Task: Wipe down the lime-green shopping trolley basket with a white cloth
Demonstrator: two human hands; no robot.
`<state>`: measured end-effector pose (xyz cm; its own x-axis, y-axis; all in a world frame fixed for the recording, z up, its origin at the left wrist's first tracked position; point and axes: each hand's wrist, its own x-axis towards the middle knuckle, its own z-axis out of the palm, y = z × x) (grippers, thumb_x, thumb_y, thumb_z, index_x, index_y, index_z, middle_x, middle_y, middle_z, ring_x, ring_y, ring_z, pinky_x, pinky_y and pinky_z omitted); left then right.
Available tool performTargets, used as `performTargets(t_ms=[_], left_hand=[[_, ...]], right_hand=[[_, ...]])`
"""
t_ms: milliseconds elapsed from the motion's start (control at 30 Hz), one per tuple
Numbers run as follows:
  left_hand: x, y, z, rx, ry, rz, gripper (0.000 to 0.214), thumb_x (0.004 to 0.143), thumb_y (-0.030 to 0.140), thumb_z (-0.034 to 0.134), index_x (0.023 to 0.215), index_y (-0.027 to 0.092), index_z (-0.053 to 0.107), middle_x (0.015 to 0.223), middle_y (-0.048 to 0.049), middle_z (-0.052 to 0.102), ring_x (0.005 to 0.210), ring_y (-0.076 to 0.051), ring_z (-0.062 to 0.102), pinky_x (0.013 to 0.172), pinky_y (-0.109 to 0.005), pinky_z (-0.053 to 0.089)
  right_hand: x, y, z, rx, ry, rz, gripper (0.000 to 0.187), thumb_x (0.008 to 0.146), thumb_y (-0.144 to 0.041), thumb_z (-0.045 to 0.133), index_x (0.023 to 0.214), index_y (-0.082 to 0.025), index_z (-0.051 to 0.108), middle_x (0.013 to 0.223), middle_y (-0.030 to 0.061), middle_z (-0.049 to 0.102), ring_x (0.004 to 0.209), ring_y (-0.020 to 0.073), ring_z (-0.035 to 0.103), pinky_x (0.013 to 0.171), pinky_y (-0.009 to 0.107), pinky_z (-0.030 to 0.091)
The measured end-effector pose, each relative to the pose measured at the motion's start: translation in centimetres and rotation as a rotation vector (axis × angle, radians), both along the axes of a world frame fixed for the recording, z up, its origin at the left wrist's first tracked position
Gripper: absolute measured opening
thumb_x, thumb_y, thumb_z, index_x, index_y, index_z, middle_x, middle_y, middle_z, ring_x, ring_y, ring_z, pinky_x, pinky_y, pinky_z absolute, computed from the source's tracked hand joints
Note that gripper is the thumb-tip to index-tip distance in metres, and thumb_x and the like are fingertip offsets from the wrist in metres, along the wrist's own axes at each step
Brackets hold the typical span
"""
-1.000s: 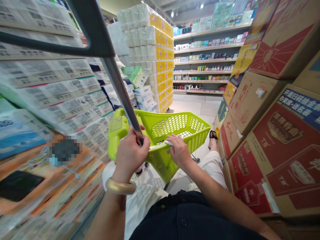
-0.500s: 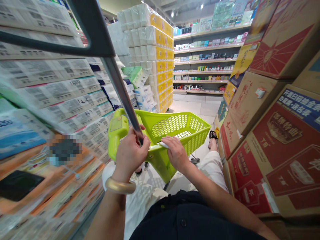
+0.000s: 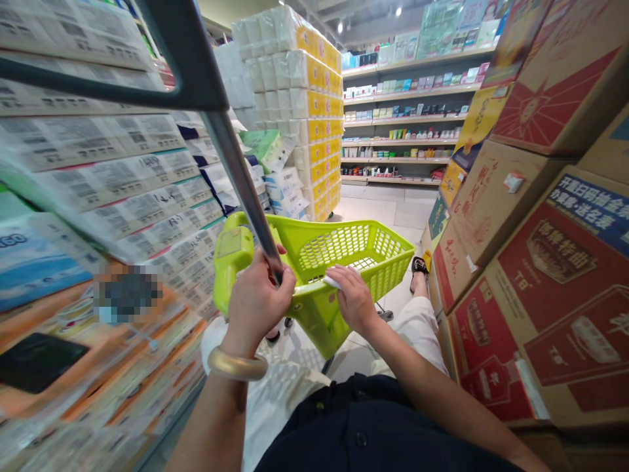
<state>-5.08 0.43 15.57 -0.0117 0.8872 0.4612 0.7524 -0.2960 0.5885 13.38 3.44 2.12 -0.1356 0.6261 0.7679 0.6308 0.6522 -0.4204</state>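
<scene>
Left hand [image 3: 258, 303] is closed around the grey handle bar [image 3: 240, 177]. Right hand [image 3: 354, 298] presses a white wipe [image 3: 332, 281] onto the green shopping basket [image 3: 344, 262] rim.

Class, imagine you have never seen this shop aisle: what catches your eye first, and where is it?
The bright green basket sits in the middle. The left hand grips a grey pole rising up and left, while the right hand presses a white cloth on its rim. Red cardboard boxes tower on the right.
</scene>
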Motion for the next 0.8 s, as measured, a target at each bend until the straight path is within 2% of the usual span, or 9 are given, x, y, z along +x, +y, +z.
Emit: performTargets(t_ms=[133, 333, 533, 600, 700, 800], left_hand=[[-0.1, 0.1, -0.1, 0.01, 0.007, 0.013, 0.037, 0.079, 0.034, 0.055, 0.113, 0.021, 0.052, 0.07, 0.0021, 0.067, 0.064, -0.017, 0.066, 0.063, -0.027, 0.051], [-0.1, 0.0, 0.0, 0.014, 0.012, 0.017, 0.036, 0.079, 0.036, 0.054, 0.112, 0.021, 0.052, 0.071, 0.0017, 0.068, 0.064, -0.017, 0.065, 0.061, -0.026, 0.05], [-0.1, -0.1, 0.2, 0.011, 0.017, 0.013, 0.035, 0.08, 0.037, 0.053, 0.111, 0.021, 0.052, 0.07, 0.0015, 0.068, 0.063, -0.017, 0.066, 0.062, -0.027, 0.05], [0.0, -0.1, 0.1, 0.015, 0.022, 0.024, 0.035, 0.08, 0.037, 0.053, 0.111, 0.021, 0.052, 0.07, 0.0013, 0.068, 0.064, -0.018, 0.066, 0.062, -0.027, 0.05], [-0.1, -0.1, 0.1, 0.012, 0.026, 0.027, 0.035, 0.081, 0.038, 0.053, 0.111, 0.021, 0.051, 0.07, 0.0016, 0.068, 0.065, -0.018, 0.066, 0.062, -0.027, 0.049], [-0.2, 0.0, 0.0, 0.006, 0.029, 0.017, 0.034, 0.081, 0.037, 0.053, 0.111, 0.021, 0.05, 0.071, 0.0022, 0.068, 0.064, -0.018, 0.066, 0.062, -0.028, 0.05]], right_hand=[[0.5, 0.4, -0.5, -0.016, 0.033, -0.096, 0.047, 0.085, -0.004, 0.038, 0.122, -0.021, 0.062, 0.119, 0.0086, 0.069, 0.122, 0.0224, 0.057, 0.114, 0.049, 0.037], [-0.4, -0.1, 0.1, 0.018, -0.023, 0.016, 0.046, 0.087, -0.005, 0.039, 0.125, -0.019, 0.06, 0.123, 0.0082, 0.067, 0.123, 0.0209, 0.056, 0.115, 0.046, 0.036], [0.8, 0.6, -0.6, -0.021, 0.035, -0.185, 0.042, 0.087, -0.006, 0.038, 0.116, -0.02, 0.064, 0.114, 0.0085, 0.07, 0.116, 0.0235, 0.06, 0.11, 0.048, 0.038], [0.3, 0.4, -0.4, -0.023, 0.013, -0.15, 0.042, 0.087, -0.006, 0.039, 0.119, -0.021, 0.063, 0.117, 0.0082, 0.07, 0.117, 0.023, 0.059, 0.111, 0.047, 0.037], [-0.4, 0.0, 0.0, -0.004, -0.034, -0.018, 0.046, 0.087, -0.007, 0.041, 0.127, -0.021, 0.059, 0.127, 0.007, 0.066, 0.124, 0.0211, 0.055, 0.114, 0.044, 0.035], [0.3, 0.2, -0.3, 0.004, -0.03, -0.031, 0.046, 0.088, -0.007, 0.04, 0.127, -0.022, 0.059, 0.127, 0.0066, 0.066, 0.124, 0.0204, 0.055, 0.113, 0.043, 0.036]])
